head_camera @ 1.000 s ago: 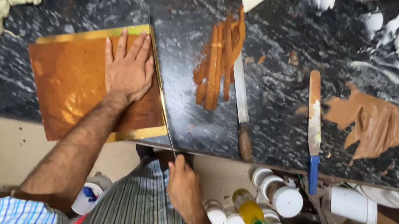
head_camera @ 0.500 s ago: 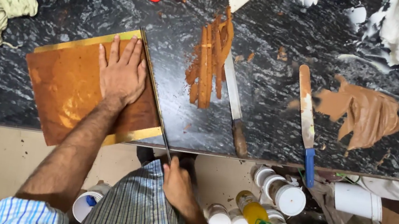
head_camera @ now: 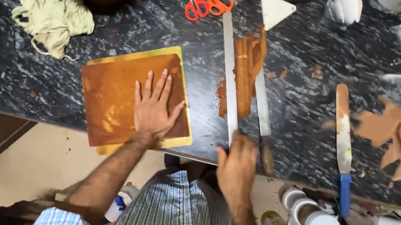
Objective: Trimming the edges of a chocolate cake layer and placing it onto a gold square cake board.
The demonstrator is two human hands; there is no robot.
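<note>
board [head_camera: 111,97] left | knives [head_camera: 230,75] middle | spatula [head_camera: 343,129] right

The left hand [head_camera: 153,107] lies flat, fingers spread, on a brown sheet over a square gold board [head_camera: 112,95] on the black marbled stone bench [head_camera: 26,92]. The right hand [head_camera: 237,167] grips a long steel blade [head_camera: 229,70] beside trimmed brown strips [head_camera: 247,67]. A blue-handled palette knife [head_camera: 344,144] lies well to the right.

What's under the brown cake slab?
A gold cake board shows along the top, right and bottom edges of the brown cake slab. The left hand covers part of the slab.
</note>
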